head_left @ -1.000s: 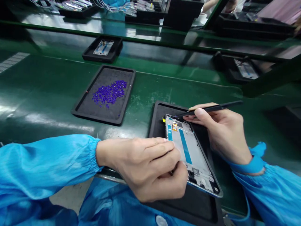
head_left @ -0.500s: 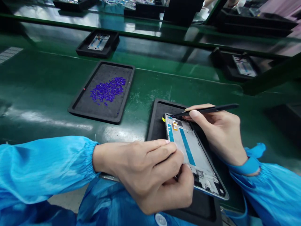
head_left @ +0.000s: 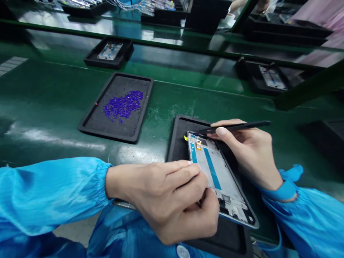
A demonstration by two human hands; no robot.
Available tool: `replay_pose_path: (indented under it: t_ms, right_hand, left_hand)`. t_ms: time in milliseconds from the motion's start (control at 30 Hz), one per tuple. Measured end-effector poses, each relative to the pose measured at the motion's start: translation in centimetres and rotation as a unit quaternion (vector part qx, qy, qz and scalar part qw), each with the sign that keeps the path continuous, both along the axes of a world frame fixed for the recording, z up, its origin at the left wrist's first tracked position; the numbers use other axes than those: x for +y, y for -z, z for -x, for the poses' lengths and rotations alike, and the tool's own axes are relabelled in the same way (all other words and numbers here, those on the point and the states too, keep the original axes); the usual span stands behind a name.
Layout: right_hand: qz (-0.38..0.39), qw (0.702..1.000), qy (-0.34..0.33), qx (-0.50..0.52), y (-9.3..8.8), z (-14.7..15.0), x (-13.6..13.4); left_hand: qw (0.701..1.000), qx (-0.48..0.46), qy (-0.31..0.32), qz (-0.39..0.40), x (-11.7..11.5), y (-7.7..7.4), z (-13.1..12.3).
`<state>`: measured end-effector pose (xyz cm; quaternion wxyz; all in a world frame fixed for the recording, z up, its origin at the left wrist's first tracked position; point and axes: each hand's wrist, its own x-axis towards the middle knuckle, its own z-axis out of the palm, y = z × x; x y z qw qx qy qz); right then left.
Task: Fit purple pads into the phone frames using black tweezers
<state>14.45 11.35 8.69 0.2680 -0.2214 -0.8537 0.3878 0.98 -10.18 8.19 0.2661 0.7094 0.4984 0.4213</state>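
A silver phone frame (head_left: 228, 168) with blue strips and a small orange connector is tilted over a black tray (head_left: 178, 136). My left hand (head_left: 172, 197) grips its left edge, fingers bent round it. Black tweezers (head_left: 242, 125) are pinched in my right hand (head_left: 249, 150), and their tips are at the frame's top edge, beside a yellow tab (head_left: 185, 138). Whether the tips hold a small part is too small to tell.
Left of centre, a black tray (head_left: 91, 123) bears many small purple pieces (head_left: 125, 105). Behind, black boxes (head_left: 125, 59) (head_left: 248, 80) hold similar phone frames. A green shelf edge (head_left: 166, 42) crosses the back, with a person in pink (head_left: 317, 43) beyond.
The view has shifted slightly. Both hands keep their grips, and the tweezer tips remain at the top edge of the phone frame.
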Motion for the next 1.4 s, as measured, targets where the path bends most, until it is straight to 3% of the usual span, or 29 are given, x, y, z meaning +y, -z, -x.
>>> replay_pose_path:
  t_ms: [133,300,567,667,733,833,900,1100,1400]
  right_hand:
    - [0.025,0.999,-0.024,-0.014,-0.2,-0.1,0.4]
    - [-0.015,0.997,-0.054,-0.045,-0.8,-0.1,0.6]
    - [-0.021,0.997,-0.050,-0.045,-0.6,0.0,0.6]
    - [-0.028,0.997,-0.051,-0.047,-0.7,0.1,0.6]
    - [-0.027,0.997,-0.050,-0.046,-0.7,0.1,0.6]
    - [-0.022,0.998,-0.047,-0.047,-0.6,0.0,0.6]
    - [-0.015,0.998,-0.043,-0.047,-0.6,0.0,0.6]
    - [0.039,0.997,-0.037,-0.051,-0.5,0.0,0.4]
    - [0.044,0.998,-0.032,-0.044,-0.5,0.1,0.6]
  left_hand:
    - [0.998,0.051,0.018,-0.010,-0.1,0.4,-0.1]
    - [0.995,0.092,0.024,-0.029,-0.2,0.5,0.0]
    - [0.976,0.200,0.026,-0.077,-0.1,0.2,0.1]
    - [0.938,0.302,-0.003,-0.167,0.0,0.3,-0.1]
    - [0.896,0.364,-0.036,-0.251,0.2,0.3,-0.2]
    - [0.825,0.408,-0.078,-0.384,0.7,0.1,-0.3]
    - [0.804,0.414,-0.084,-0.419,1.0,-0.2,-0.2]
    - [0.801,0.425,-0.070,-0.415,1.0,-0.5,-0.2]
    - [0.800,0.424,-0.070,-0.419,1.1,-0.3,-0.3]
